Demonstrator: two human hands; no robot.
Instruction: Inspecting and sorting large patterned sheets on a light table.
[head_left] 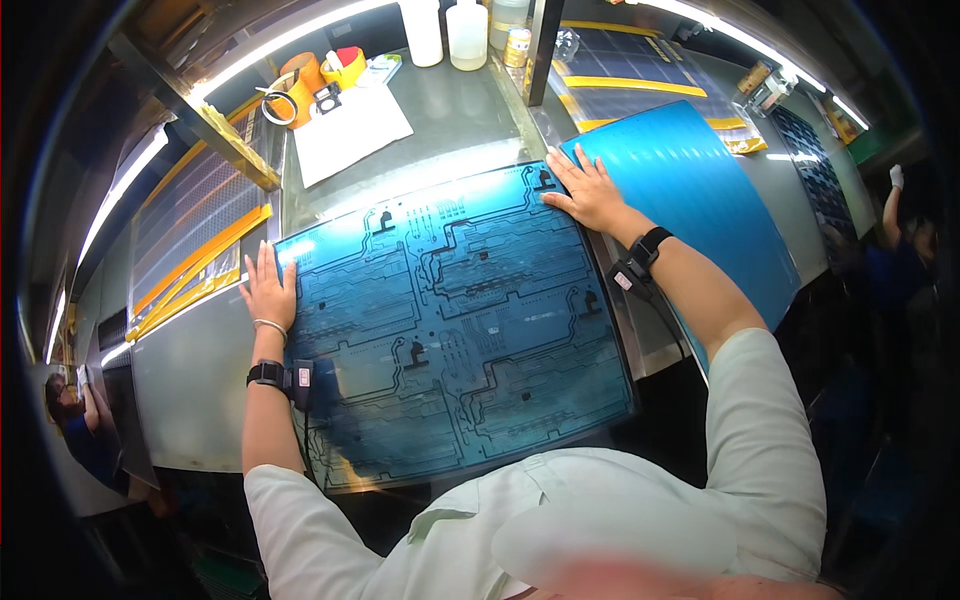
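1. Both hands lie open: left hand and right hand touch the patterned sheet near its upper corners.
2. Between them, it looks thin, light, easily scratched.
3. Opposite edges seem safest holds.

The lone view, a wide fisheye on the head of a person, looks down and forward, near above the worktop.

My feed shows a circuit-board workshop: a circuit-patterned panel, tube lights, tape rolls on the tabletop, a gloved co-worker.
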